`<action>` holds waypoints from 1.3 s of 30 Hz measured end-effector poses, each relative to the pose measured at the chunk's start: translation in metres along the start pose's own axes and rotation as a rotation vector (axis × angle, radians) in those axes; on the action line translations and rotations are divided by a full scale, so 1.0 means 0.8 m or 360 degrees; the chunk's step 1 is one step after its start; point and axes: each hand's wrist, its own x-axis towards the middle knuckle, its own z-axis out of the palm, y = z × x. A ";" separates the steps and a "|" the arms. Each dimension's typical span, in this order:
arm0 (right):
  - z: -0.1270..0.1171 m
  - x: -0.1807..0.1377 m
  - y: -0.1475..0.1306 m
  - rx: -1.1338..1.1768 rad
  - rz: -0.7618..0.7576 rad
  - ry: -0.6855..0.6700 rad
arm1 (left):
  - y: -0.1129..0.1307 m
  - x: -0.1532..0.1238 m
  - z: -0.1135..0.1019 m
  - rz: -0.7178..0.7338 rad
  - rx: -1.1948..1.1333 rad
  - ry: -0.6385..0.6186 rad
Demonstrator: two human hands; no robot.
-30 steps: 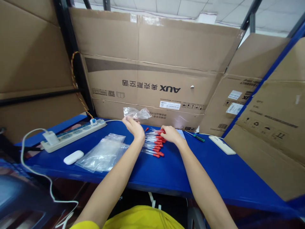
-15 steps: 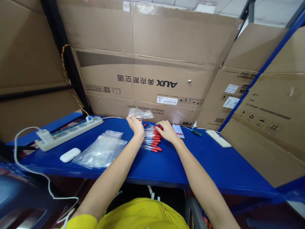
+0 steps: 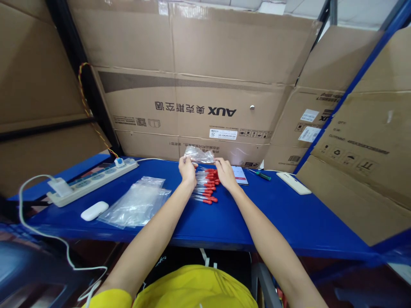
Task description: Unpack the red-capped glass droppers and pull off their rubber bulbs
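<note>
A crumpled clear plastic bag [image 3: 199, 155] is held up at the back of the table between both hands. My left hand [image 3: 188, 171] is closed on the bag's left side, with a bit of red showing beside its fingertips. My right hand [image 3: 225, 173] pinches the bag's right edge, fingers closed. Below and between the hands lies a row of droppers [image 3: 208, 188] with red bulbs pointing right and clear tubes pointing left; my hands partly cover the row. To the left, a stack of flat clear zip bags [image 3: 135, 207] rests on the table.
On the blue table [image 3: 276, 222] lie a white earbud case [image 3: 94, 211], a power strip [image 3: 96, 179] with a plugged white cable, a phone [image 3: 239, 175], a green screwdriver [image 3: 263, 175] and a white flat device [image 3: 293, 183]. Cardboard walls [image 3: 205, 55] enclose the back and sides.
My right hand has moved from the red bulbs up to the bag's right edge and closed on it. My left hand and the bag have shifted slightly right.
</note>
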 end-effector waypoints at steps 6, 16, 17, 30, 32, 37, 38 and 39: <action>0.008 0.013 0.001 0.0872 0.0342 0.0346 | -0.001 -0.011 0.000 0.0209 0.0220 -0.0341; -0.011 0.012 -0.003 0.1079 0.0280 0.0299 | 0.013 -0.010 -0.001 0.0406 0.0195 -0.0413; -0.013 0.012 -0.004 0.1046 0.0273 0.0263 | 0.015 -0.009 -0.002 0.0456 0.0186 -0.0417; -0.015 0.008 -0.014 0.1093 0.0196 0.0193 | 0.024 -0.012 -0.006 0.0847 0.0472 -0.0669; -0.015 0.011 -0.010 0.1076 0.0219 0.0294 | 0.023 -0.011 -0.008 0.0839 0.0454 -0.0604; -0.022 0.016 0.003 0.1104 0.0361 0.0385 | 0.017 0.001 -0.012 0.0656 0.0352 -0.0439; -0.025 0.016 0.005 0.1124 0.0367 0.0345 | 0.016 0.004 -0.012 0.0619 0.0318 -0.0451; -0.027 0.016 0.006 0.1146 0.0359 0.0295 | 0.015 0.006 -0.012 0.0595 0.0291 -0.0470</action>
